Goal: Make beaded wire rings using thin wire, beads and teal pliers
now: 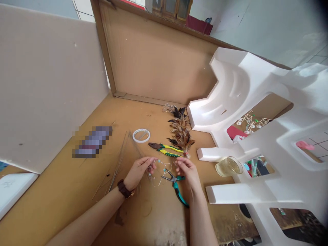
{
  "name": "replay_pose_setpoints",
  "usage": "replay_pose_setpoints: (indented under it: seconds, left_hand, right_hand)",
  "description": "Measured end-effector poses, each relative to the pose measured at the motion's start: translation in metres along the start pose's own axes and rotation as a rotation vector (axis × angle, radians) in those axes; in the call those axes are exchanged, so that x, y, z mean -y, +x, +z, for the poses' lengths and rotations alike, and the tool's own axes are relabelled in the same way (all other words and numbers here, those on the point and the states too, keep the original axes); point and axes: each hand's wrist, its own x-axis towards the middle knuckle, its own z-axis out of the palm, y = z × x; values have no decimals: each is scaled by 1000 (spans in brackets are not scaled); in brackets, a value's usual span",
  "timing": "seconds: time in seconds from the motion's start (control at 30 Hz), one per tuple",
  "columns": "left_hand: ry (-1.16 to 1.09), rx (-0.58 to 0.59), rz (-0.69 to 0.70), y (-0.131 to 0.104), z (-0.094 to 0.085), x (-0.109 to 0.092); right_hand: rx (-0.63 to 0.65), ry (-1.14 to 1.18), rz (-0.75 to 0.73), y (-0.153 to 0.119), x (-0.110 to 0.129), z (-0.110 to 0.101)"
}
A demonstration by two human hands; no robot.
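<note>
Between my two hands runs a thin beaded strand (164, 169) with small blue and clear beads, looping in the middle. My left hand (143, 167), with a dark bracelet at the wrist, pinches one end. My right hand (186, 169) is closed on the other end. Under the strand lie teal-handled pliers (179, 194), their jaws pointing left. Yellow and green pliers (166, 149) rest just beyond my hands. Brown and black feathers (180, 131) lie behind these. A white ring (141, 135) sits to their left.
Thin wires (119, 164) lie left of my hands, near a pixelated purple object (92, 141). White foam pieces (230, 194) stand at the right, with a glass of pale liquid (229, 166) among them. Cardboard (159, 58) and a white foam panel (48, 75) wall the table (77, 191).
</note>
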Motion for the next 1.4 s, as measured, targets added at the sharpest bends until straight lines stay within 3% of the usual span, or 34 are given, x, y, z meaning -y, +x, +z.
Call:
replay_pose_setpoints:
  seconds: [0.13, 0.2, 0.3, 0.37, 0.5, 0.63, 0.83, 0.97, 1.07, 1.23, 1.4]
  left_hand:
    - [6, 33, -45, -3, -9, -7]
    - [42, 96, -77, -10, -9, -11]
    - [114, 290, -164, -25, 0, -11]
    - [139, 352, -196, -35, 7, -6]
    - [141, 357, -204, -44, 15, 15]
    - [137, 385, -189, -49, 17, 29]
    - [205, 550, -22, -62, 21, 36]
    - [200, 574, -37, -61, 21, 39]
    - [194, 569, -77, -60, 21, 40]
    - [245, 618, -54, -61, 22, 42]
    - [282, 627, -34, -62, 22, 44]
  right_hand:
    - [-181, -244, -97, 2, 3, -18]
    - [-185, -421, -116, 0, 6, -23]
    - [-114, -703, -128, -1, 12, -15]
    - [-40, -870, -147, 2, 15, -1]
    - [167, -1128, -215, 15, 22, 33]
    - [312, -1310, -277, 26, 29, 54]
    - [691, -1367, -451, 19, 23, 82]
    - [887, -1380, -623, 11, 17, 104]
    - [1016, -1408, -743, 9, 17, 112]
    - [1206, -1518, -1080, 10, 22, 116]
    - [1285, -1533, -1100, 11, 19, 121]
